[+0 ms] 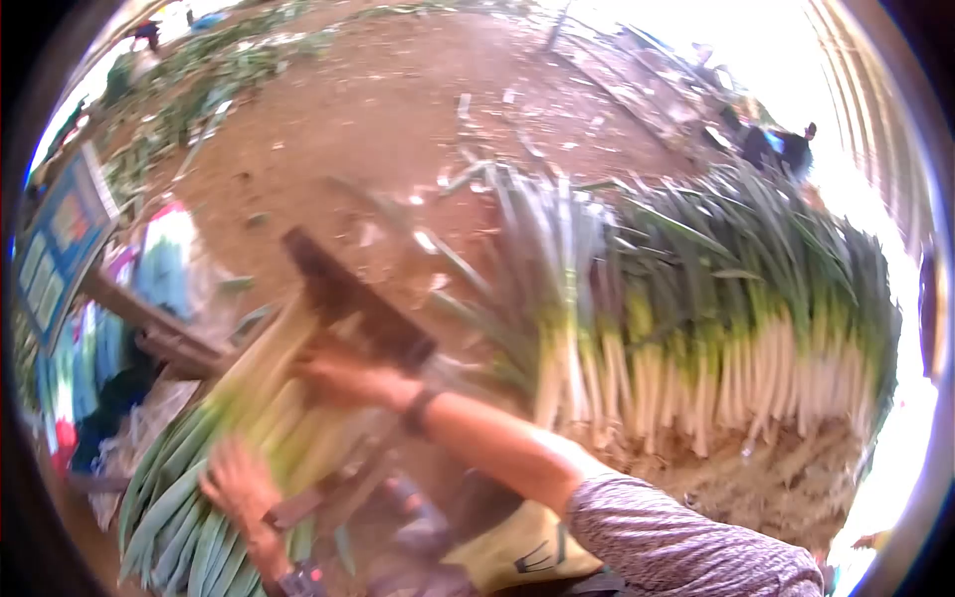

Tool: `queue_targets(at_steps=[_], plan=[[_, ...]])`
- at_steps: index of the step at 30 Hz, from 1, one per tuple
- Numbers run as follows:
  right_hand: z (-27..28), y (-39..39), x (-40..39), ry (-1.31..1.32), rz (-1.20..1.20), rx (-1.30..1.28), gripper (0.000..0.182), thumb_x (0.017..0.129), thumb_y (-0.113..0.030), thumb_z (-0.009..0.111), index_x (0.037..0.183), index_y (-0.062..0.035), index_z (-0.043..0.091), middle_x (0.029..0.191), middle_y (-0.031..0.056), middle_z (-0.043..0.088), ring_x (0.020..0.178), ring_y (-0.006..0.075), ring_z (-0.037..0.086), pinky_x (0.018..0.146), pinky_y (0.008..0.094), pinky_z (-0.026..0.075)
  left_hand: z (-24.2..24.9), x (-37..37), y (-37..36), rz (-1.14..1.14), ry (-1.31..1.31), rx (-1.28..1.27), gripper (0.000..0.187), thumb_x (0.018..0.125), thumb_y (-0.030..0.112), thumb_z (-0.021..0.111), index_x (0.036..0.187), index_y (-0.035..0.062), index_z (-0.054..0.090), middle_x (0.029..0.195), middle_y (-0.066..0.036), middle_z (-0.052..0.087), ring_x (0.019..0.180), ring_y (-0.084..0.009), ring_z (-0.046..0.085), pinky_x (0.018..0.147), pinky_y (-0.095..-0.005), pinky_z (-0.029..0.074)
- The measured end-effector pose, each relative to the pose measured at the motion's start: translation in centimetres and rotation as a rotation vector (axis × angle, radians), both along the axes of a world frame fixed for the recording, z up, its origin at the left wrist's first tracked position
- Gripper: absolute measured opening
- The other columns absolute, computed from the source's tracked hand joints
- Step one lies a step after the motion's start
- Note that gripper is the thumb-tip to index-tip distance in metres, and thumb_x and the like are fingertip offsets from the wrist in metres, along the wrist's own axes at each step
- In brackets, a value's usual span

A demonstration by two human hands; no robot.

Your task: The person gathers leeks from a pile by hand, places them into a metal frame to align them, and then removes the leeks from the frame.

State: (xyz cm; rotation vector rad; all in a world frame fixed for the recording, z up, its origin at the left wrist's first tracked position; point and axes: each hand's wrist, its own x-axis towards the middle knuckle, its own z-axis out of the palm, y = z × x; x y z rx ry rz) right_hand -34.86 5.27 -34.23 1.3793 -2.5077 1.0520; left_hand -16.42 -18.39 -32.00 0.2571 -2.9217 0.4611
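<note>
A bundle of leeks [189, 488] lies in front of me, green leaves toward the lower left and pale stalks toward the upper right. My left hand [242, 483] rests on the green part, its fingers stretched out over the leaves. Beside the pale stalks is my right hand [338, 373], smeared by motion, so its grip does not show. Just beyond it, a dark board [363, 310] stands at the end of the stalks. A wooden bar [348, 485] crosses the near side of the bundle.
A large pile of leeks [736, 308] with roots on the soil fills the right side. At the left stands a blue printed panel [68, 244] near a wooden beam [159, 323]. Leek trimmings [199, 90] are scattered on the dirt floor [348, 109]. A yellow bag [522, 552] lies near me.
</note>
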Motion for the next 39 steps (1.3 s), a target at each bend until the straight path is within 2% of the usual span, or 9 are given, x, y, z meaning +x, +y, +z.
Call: queue_targets(at_steps=[4,11,15,20,28,31,34,37,39], plan=[[1.3,0.4,1.6,0.056,-0.053,0.028,0.046,0.083,-0.02,0.069,0.124,-0.0014,0.063,0.124,0.0176,0.063,0.116,0.0351,0.059,0.103,0.0463,0.048,1.5,-0.6,-0.9,-0.031,-0.121,0.038,0.046,0.108,0.034,0.045,0.148,0.0127,0.049,0.153,-0.005,0.049,0.146,-0.0254,0.039,0.118,-0.0523,0.026],[15.1,14.4,7.9,-0.15,0.021,-0.143,0.019,0.089,-0.017,0.069,0.098,-0.0004,0.065,0.098,0.015,0.063,0.101,0.0358,0.062,0.085,0.0459,0.056,1.7,-1.0,-0.8,0.029,-0.205,0.034,0.05,0.109,0.038,0.04,0.152,0.0109,0.046,0.155,-0.004,0.047,0.147,-0.0243,0.039,0.119,-0.053,0.026],[8.5,26.2,13.9,-0.818,-0.519,-0.325,0.017,0.096,-0.022,0.069,0.097,-0.0047,0.066,0.089,0.0109,0.065,0.082,0.0214,0.062,0.078,0.0402,0.054,0.5,-1.0,-2.4,0.039,-0.183,0.007,0.05,0.11,0.039,0.04,0.152,0.0148,0.046,0.157,-0.005,0.047,0.145,-0.0243,0.043,0.119,-0.0502,0.028],[0.0,42.3,24.2,-1.005,-1.11,-0.32,0.016,0.097,-0.02,0.066,0.092,-0.0049,0.069,0.079,-0.0018,0.06,0.07,0.0086,0.053,0.059,0.028,0.044,-0.3,-1.1,-4.2,0.001,-0.107,0.126,0.044,0.11,0.031,0.041,0.151,0.0146,0.048,0.153,-0.007,0.052,0.142,-0.0266,0.046,0.119,-0.0465,0.028],[-7.5,44.2,27.8,-1.004,-1.134,-0.263,0.03,0.097,-0.032,0.068,0.098,-0.0021,0.066,0.084,0.0091,0.064,0.078,0.0188,0.061,0.066,0.0369,0.051,0.0,-0.9,-3.7,-0.04,-0.05,0.118,0.042,0.11,0.032,0.04,0.145,0.0124,0.054,0.148,-0.008,0.057,0.138,-0.0273,0.05,0.117,-0.0444,0.03],[-13.8,43.7,25.0,-0.808,-1.196,-0.092,0.031,0.091,-0.034,0.075,0.095,-0.0069,0.059,0.084,0.0096,0.061,0.072,0.0258,0.061,0.062,0.0418,0.05,-1.5,-0.8,-5.4,-0.031,-0.049,0.063,0.041,0.11,0.034,0.043,0.144,0.0142,0.055,0.149,-0.004,0.056,0.138,-0.0232,0.051,0.115,-0.0444,0.033],[-11.0,39.4,20.6,-0.379,-1.147,0.201,0.029,0.089,-0.026,0.074,0.094,-0.0032,0.058,0.086,0.0195,0.06,0.077,0.0385,0.06,0.066,0.0498,0.05,-1.0,-0.8,-4.9,-0.013,-0.064,0.04,0.041,0.109,0.034,0.043,0.143,0.0138,0.056,0.149,-0.003,0.056,0.139,-0.0217,0.05,0.115,-0.0444,0.032],[-12.7,38.6,18.9,-0.376,-1.201,0.389,0.023,0.089,-0.021,0.074,0.095,-0.0058,0.058,0.085,0.0154,0.06,0.08,0.0308,0.062,0.065,0.045,0.05,-1.0,-0.6,-4.9,-0.041,-0.051,0.052,0.043,0.109,0.036,0.043,0.144,0.0132,0.056,0.149,-0.003,0.056,0.14,-0.0207,0.049,0.116,-0.0444,0.031],[-14.0,42.0,18.9,-0.691,-1.197,-0.024,0.017,0.09,-0.019,0.07,0.098,-0.0076,0.06,0.079,0.0059,0.057,0.071,0.02,0.058,0.059,0.037,0.05,-1.1,-0.5,-4.9,-0.041,-0.047,0.053,0.044,0.109,0.037,0.042,0.144,0.0129,0.055,0.149,-0.003,0.056,0.141,-0.0206,0.048,0.116,-0.0445,0.03]])
